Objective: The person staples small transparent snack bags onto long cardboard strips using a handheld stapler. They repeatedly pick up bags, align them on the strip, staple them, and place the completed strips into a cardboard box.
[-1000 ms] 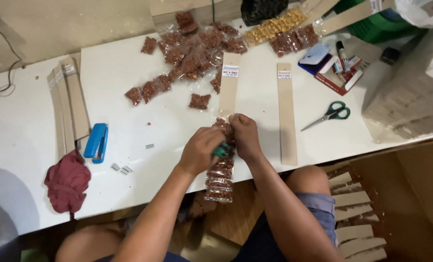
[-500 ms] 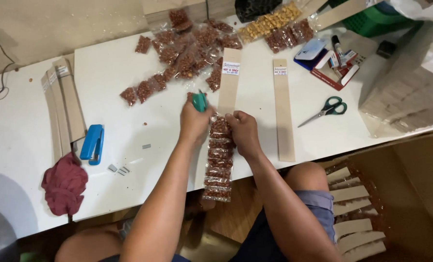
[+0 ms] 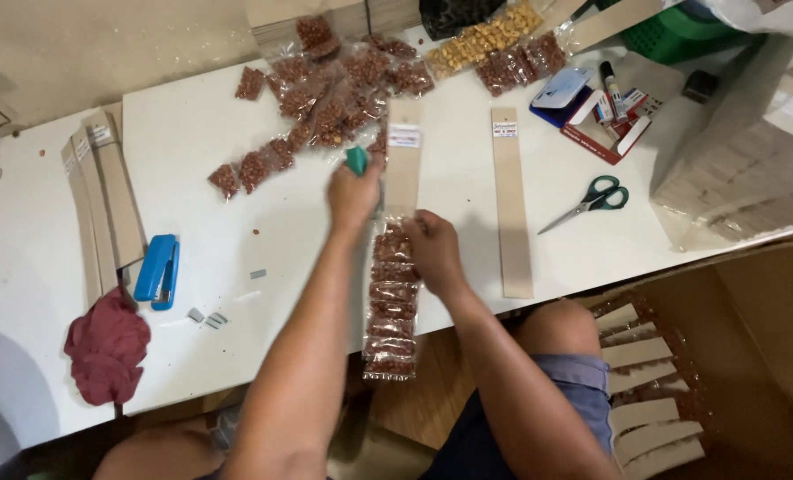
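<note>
Nut-packet strip (image 3: 392,302), pinned by right hand (image 3: 432,249); left hand (image 3: 354,191) clamped on green stapler (image 3: 356,160), best aligned squarely above strip.

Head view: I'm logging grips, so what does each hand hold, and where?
Left hand grips a small teal tool by its lower end. Right hand pinches the upper end of the strip of nut packets.

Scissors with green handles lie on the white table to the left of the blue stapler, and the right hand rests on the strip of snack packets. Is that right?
Not quite. In the head view the scissors lie far to the right of the blue stapler, not left of it. The rest holds: their handles are green, they lie on the white table, and the right hand rests on the strip of snack packets.
</note>
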